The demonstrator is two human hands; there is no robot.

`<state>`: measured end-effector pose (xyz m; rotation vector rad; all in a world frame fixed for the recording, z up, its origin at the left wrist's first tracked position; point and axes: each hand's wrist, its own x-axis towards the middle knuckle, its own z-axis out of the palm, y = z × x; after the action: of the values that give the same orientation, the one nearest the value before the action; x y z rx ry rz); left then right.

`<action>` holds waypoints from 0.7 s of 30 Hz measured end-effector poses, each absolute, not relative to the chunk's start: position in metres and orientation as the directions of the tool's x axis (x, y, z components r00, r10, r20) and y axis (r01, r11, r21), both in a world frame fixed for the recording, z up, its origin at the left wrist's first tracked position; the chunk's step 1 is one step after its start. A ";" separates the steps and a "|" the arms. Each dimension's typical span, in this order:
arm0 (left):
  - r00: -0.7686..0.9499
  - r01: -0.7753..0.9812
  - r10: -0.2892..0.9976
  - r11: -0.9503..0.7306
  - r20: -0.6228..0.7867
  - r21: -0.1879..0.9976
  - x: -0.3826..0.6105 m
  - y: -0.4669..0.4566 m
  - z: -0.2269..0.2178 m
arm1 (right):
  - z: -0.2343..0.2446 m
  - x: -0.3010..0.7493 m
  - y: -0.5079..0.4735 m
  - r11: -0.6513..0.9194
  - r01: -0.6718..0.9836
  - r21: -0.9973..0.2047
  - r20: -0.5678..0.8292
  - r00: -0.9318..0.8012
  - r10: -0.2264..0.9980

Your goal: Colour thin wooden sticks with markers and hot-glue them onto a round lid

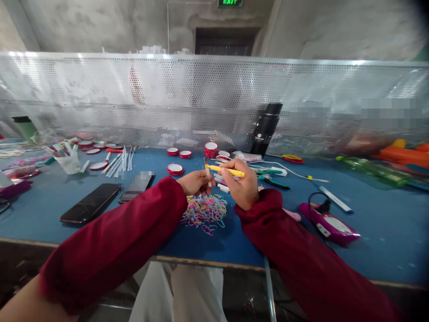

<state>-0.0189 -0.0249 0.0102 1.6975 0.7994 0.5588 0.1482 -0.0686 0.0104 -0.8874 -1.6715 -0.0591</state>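
My left hand (197, 182) pinches a thin pale stick with a dark upper end (207, 172), held upright. My right hand (241, 184) is closed around a yellow pen-shaped tool (233, 172). The tool points left, and its narrow tip meets or nearly meets the pale stick; I cannot tell whether they touch. Both hands hover over the blue table, just behind a heap of small coloured elastic bands (205, 211). White pieces (224, 188) lie behind the heap, partly covered by my right hand.
Two phones (90, 203) lie to the left, near a white cup of pens (68, 162). Red round tins (175, 169) and a black bottle (267, 127) stand behind. Green-handled pliers (273, 171), a white cable and a purple corded device (330, 223) are on the right. A perforated metal screen (161, 98) closes the back.
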 end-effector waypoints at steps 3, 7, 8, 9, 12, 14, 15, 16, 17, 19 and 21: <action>0.659 0.214 0.751 -0.140 -0.037 0.967 -0.019 -0.025 0.010 | 0.011 0.148 -0.069 0.705 0.569 -0.423 0.857 -0.004 0.516; 0.662 0.217 0.748 -0.151 -0.032 0.964 -0.019 -0.024 0.009 | 0.011 0.148 -0.069 0.711 0.566 -0.418 0.857 -0.014 0.515; 0.663 0.220 0.748 -0.153 -0.032 0.963 -0.019 -0.024 0.009 | 0.011 0.148 -0.069 0.711 0.564 -0.419 0.853 -0.023 0.521; 0.663 0.222 0.748 -0.156 -0.032 0.963 -0.018 -0.024 0.009 | 0.011 0.148 -0.069 0.712 0.560 -0.424 0.847 -0.032 0.530; 0.663 0.222 0.748 -0.155 -0.033 0.963 -0.018 -0.023 0.008 | 0.010 0.148 -0.069 0.713 0.552 -0.432 0.839 -0.042 0.542; 0.667 0.222 0.744 -0.159 -0.031 0.962 -0.018 -0.023 0.008 | 0.010 0.148 -0.069 0.713 0.559 -0.423 0.846 -0.037 0.532; 0.668 0.221 0.744 -0.163 -0.028 0.962 -0.018 -0.023 0.008 | 0.011 0.148 -0.069 0.712 0.564 -0.418 0.850 -0.033 0.525; 0.670 0.219 0.742 -0.166 -0.024 0.962 -0.018 -0.023 0.008 | 0.011 0.148 -0.069 0.712 0.567 -0.414 0.853 -0.032 0.522; 0.671 0.216 0.741 -0.168 -0.021 0.962 -0.018 -0.023 0.008 | 0.011 0.148 -0.070 0.711 0.568 -0.415 0.852 -0.032 0.523; 0.672 0.212 0.741 -0.167 -0.019 0.963 -0.018 -0.024 0.008 | 0.011 0.147 -0.070 0.708 0.566 -0.423 0.846 -0.033 0.532; 0.674 0.210 0.739 -0.168 -0.018 0.963 -0.018 -0.024 0.007 | 0.011 0.147 -0.071 0.704 0.565 -0.430 0.841 -0.035 0.541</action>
<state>-0.0181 -0.0241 0.0073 1.7147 0.7713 0.5610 0.1465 -0.0706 0.0109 -0.8988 -1.6824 -0.0247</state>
